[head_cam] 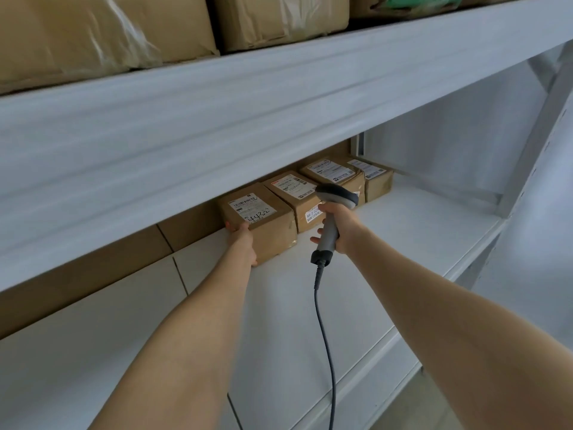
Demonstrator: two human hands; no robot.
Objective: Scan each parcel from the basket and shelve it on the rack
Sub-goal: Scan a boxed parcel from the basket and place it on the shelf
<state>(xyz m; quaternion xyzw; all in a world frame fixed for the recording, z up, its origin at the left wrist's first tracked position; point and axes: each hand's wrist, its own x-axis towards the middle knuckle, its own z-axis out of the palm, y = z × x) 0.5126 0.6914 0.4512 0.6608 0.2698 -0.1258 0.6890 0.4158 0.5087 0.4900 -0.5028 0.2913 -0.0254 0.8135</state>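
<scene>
Parcel (pixel 263 225) marked 4432 sits on the white shelf (pixel 387 243) of the rack, at the left end of a row. It touches the nearest of three other parcels (pixel 335 175), which stand label-up along the back.

Your left hand (pixel 243 243) rests against its left side. The fingers (pixel 235 231) lie fairly straight along the cardboard and the thumb sits at the lower front edge, so it reads as pressing or steadying, not clamping.

Your right hand (pixel 338 226) grips the scanner (pixel 336 197) by its handle, fingers wrapped round it. The scanner's head hangs over the second box in the row, and its cable (pixel 322 321) trails down toward you.

Judging from this, four boxes are shelved and this one is getting its last nudge into line. Whether it has been scanned cannot be told; no beam shows on the label. The basket is out of view, so how many are left is unknown. Bare shelf lies to the right and in front, and bulky packages (pixel 93 35) fill the level above.
</scene>
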